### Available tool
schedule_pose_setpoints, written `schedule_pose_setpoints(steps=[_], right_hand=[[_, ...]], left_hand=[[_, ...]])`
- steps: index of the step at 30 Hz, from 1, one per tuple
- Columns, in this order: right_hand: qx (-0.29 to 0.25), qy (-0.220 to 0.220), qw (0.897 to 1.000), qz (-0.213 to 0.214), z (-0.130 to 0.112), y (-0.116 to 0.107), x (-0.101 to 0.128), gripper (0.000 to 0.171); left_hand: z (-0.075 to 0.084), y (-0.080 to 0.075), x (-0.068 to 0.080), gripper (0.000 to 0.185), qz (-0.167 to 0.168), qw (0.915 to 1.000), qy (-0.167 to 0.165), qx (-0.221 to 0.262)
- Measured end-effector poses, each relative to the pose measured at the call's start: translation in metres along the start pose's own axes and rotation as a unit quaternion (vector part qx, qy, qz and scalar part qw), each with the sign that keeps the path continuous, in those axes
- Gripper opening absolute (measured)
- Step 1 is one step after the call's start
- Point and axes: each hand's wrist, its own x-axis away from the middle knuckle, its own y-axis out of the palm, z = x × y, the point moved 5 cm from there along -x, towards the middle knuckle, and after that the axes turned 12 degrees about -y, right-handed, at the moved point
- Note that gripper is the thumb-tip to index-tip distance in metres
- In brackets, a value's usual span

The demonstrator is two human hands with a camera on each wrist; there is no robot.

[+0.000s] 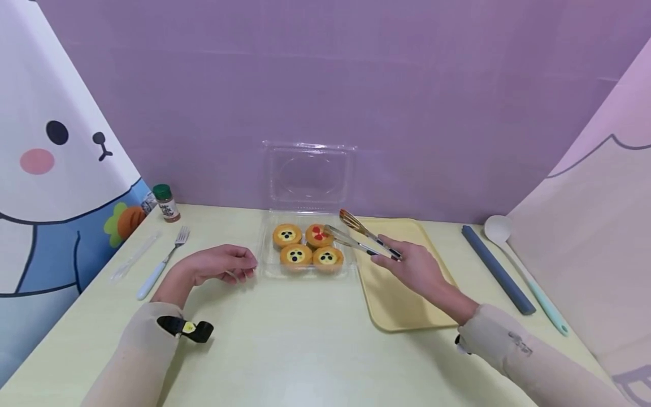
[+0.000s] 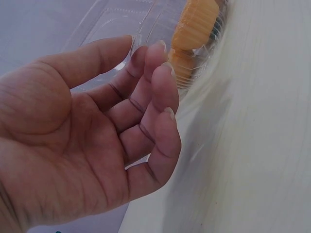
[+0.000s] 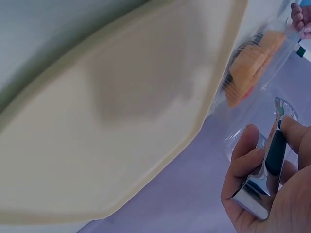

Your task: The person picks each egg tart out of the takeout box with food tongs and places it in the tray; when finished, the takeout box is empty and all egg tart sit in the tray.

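Note:
My right hand (image 1: 414,265) grips metal tongs (image 1: 360,226) with dark grips, their arms spread. The tong tips hover above the right side of a clear plastic container (image 1: 267,271) and touch no tart that I can make out. Inside sit several round tarts: one red-topped tart (image 1: 318,234) at the back right, the others, such as the front left tart (image 1: 296,256), with dark berries. The hinged lid (image 1: 309,175) stands raised behind. My left hand (image 1: 218,264), fingers loosely bent and holding nothing, is just left of the container; its palm shows in the left wrist view.
A yellow tray (image 1: 396,308) lies under my right hand, beside the container. At left are a fork (image 1: 161,265), a clear wrapped item (image 1: 134,257) and a green-capped spice jar (image 1: 166,203). A dark blue bar (image 1: 498,270) and a long-handled spoon (image 1: 526,271) lie at right.

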Motion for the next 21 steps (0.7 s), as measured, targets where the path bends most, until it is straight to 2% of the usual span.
schedule_pose_setpoints(steps=[8,21], right_hand=[[0.006,-0.02,1.0,-0.014,-0.015,0.01,-0.018,0.059],[0.037,-0.034,0.996,-0.075,-0.044,0.024,-0.059,0.056]], left_hand=[[0.001,0.001,0.0,0.033,0.003,1.0,-0.002,-0.007],[-0.001,-0.001,-0.001,0.034,0.009,0.9999,-0.008,-0.005]])
